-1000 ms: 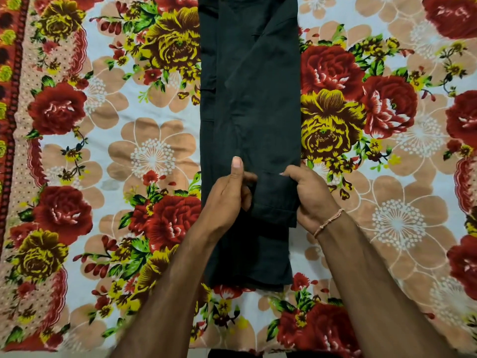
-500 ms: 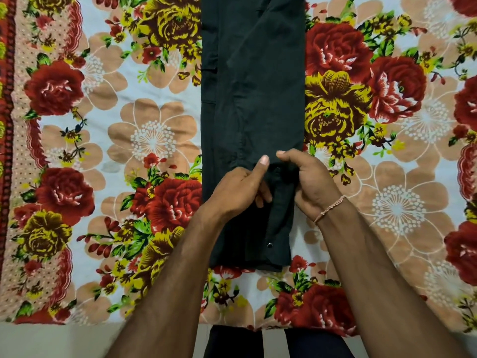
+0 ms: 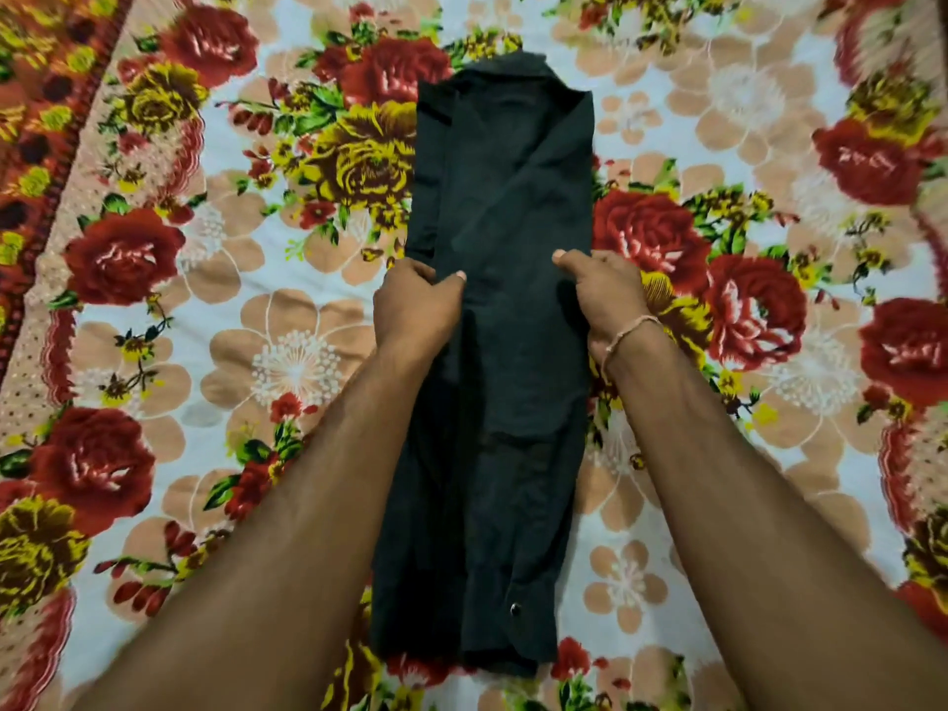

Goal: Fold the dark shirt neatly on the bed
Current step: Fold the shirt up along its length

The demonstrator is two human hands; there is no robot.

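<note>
Head view: dark cloth shirt, folded into a long narrow strip, lies mid-frame on the floral bedsheet, collar toward top. Left hand and right hand each pinch its side edges at mid-length.

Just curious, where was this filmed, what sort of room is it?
Probably a bedroom at home: a flowered bedsheet fills the view, and a shirt lies on it, held at both sides by two bare hands.
</note>
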